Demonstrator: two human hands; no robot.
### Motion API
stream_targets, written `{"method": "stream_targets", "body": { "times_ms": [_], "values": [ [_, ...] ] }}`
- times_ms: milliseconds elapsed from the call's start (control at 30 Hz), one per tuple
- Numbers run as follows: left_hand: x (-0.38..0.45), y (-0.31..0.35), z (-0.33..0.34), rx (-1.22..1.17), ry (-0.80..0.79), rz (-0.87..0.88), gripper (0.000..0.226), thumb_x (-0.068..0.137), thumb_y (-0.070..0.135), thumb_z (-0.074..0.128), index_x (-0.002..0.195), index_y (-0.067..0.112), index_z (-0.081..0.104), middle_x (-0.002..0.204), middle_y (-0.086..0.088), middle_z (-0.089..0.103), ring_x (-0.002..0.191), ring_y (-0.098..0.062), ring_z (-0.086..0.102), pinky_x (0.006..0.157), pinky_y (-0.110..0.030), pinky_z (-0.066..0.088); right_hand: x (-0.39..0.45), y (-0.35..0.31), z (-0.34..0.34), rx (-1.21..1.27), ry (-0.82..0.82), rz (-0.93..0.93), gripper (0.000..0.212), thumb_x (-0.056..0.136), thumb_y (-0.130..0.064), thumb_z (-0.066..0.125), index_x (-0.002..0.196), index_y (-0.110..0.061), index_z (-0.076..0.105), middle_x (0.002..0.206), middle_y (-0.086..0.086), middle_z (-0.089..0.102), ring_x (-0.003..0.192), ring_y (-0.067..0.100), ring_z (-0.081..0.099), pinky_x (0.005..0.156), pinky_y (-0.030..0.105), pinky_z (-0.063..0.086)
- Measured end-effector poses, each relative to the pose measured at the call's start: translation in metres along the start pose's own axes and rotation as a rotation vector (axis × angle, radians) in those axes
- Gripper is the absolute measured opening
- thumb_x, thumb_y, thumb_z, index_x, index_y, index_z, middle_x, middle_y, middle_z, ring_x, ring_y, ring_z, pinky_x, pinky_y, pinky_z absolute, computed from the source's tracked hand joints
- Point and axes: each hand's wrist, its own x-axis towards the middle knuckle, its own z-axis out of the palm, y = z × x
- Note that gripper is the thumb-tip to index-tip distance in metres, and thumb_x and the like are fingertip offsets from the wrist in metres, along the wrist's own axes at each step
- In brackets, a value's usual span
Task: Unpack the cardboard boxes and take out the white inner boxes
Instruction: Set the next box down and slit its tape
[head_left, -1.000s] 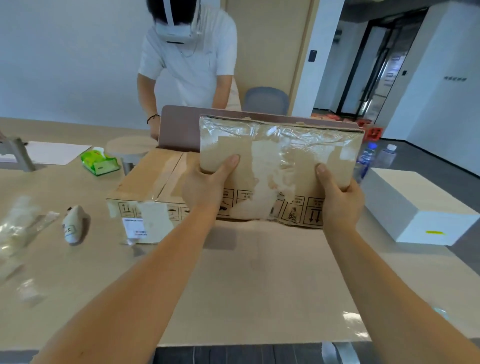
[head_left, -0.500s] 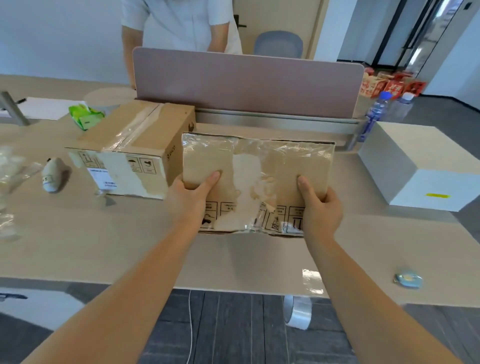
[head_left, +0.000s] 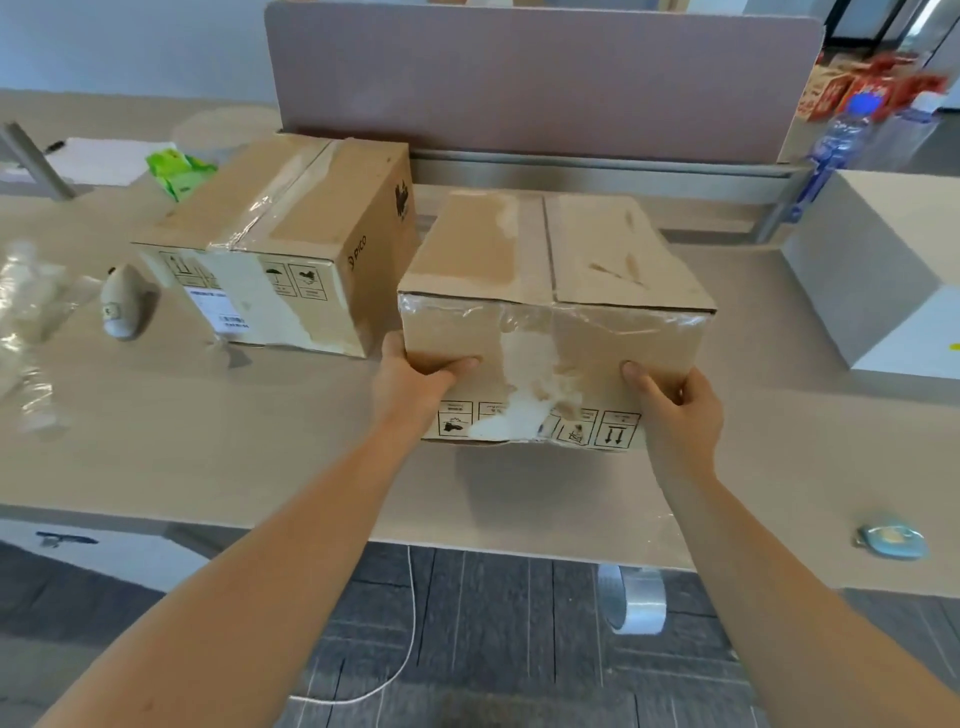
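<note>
so one white inner box (head_left: 883, 270) is already out on the right, but both hands, left hand (head_left: 410, 384) and right hand (head_left: 680, 410), grip a closed cardboard box (head_left: 556, 312) at the table's (head_left: 208, 441) front, second taped box (head_left: 280, 244) untouched.

Beige desk (head_left: 208, 441) spans the frame. Mauve divider panel (head_left: 519, 73) stands along its far edge at top center. Green packet (head_left: 176, 169) at upper left, beside white paper (head_left: 98, 158). Small white oval device (head_left: 120, 301) at left, crumpled clear plastic (head_left: 31, 312) at far left edge. Water bottle (head_left: 836, 140) and red cartons (head_left: 872, 93) at upper right. Small blue-yellow round item (head_left: 891, 540) at lower right on the desk. Tape roll (head_left: 631, 603) and white cable (head_left: 405, 649) below the desk edge, over dark floor (head_left: 493, 649).
</note>
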Motion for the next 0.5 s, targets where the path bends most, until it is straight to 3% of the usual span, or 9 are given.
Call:
{"method": "stream_targets", "body": {
  "times_ms": [100, 300, 400, 500],
  "values": [
    [0.002, -0.018, 0.009, 0.022, -0.026, -0.044, 0.049, 0.07, 0.009, 0.079, 0.079, 0.031, 0.036, 0.081, 0.013, 0.053, 0.077, -0.01, 0.053, 0.075, -0.028, 0.046, 0.001, 0.015, -0.007, -0.065, 0.011, -0.002, 0.021, 0.076, -0.011, 0.073, 0.091, -0.012, 0.059, 0.072, -0.009, 0.056, 0.056, -0.009, 0.052, 0.049, 0.003, 0.037],
    [-0.002, -0.047, 0.025, -0.047, -0.072, -0.05, 0.049, 0.071, -0.004, 0.075, 0.083, 0.029, 0.042, 0.082, 0.017, 0.057, 0.075, 0.005, 0.054, 0.064, -0.006, 0.046, 0.004, 0.041, -0.018, -0.237, 0.03, 0.043, 0.02, 0.08, -0.011, 0.068, 0.097, -0.013, 0.059, 0.082, -0.004, 0.057, 0.07, -0.001, 0.049, 0.053, 0.001, 0.036],
    [0.001, -0.054, 0.029, -0.055, -0.067, -0.055, 0.048, 0.072, -0.002, 0.076, 0.084, 0.03, 0.041, 0.083, 0.017, 0.056, 0.078, 0.002, 0.055, 0.067, -0.009, 0.046, 0.006, 0.045, -0.017, -0.303, 0.05, 0.054, 0.029, 0.082, -0.015, 0.067, 0.107, -0.007, 0.057, 0.092, -0.001, 0.057, 0.078, 0.013, 0.05, 0.054, 0.0, 0.036],
    [-0.002, -0.051, 0.03, -0.003, -0.065, -0.063, 0.043, 0.075, 0.007, 0.075, 0.093, 0.028, 0.043, 0.085, 0.018, 0.056, 0.083, -0.007, 0.053, 0.062, -0.011, 0.041, 0.007, 0.044, -0.016, -0.393, 0.034, 0.072, 0.037, 0.085, -0.023, 0.063, 0.116, -0.006, 0.052, 0.099, -0.003, 0.053, 0.09, 0.013, 0.047, 0.055, 0.003, 0.035]
  ]
}}
